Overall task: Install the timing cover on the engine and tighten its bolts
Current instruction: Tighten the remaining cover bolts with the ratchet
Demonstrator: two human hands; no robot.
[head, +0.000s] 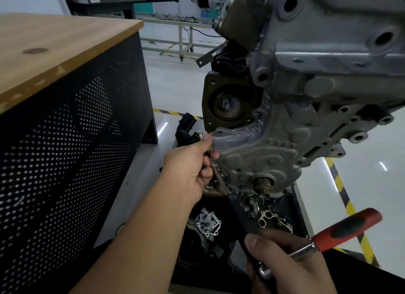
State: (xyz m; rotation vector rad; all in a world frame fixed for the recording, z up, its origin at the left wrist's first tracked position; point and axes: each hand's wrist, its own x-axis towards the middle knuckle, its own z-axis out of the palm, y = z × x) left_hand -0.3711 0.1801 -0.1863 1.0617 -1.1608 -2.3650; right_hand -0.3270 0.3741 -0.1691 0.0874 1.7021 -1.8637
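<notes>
The grey cast timing cover (258, 149) lies against the front of the engine (328, 52), which hangs at the upper right. The crankshaft end (264, 184) pokes out through the cover's lower part. My left hand (192, 168) is at the cover's left edge, its fingers closed on a long thin bolt (220, 179) that slants down to the right. My right hand (285, 263) is low at the bottom right, gripping a ratchet wrench with a red and black handle (348, 228); its metal head sits in my palm.
A wooden-topped workbench (54, 43) with a perforated black side (65, 162) stands close on the left. Below the engine a dark tray (219, 260) holds loose engine parts, among them an oil pump housing (208, 224). Yellow-black floor tape (341, 184) runs at the right.
</notes>
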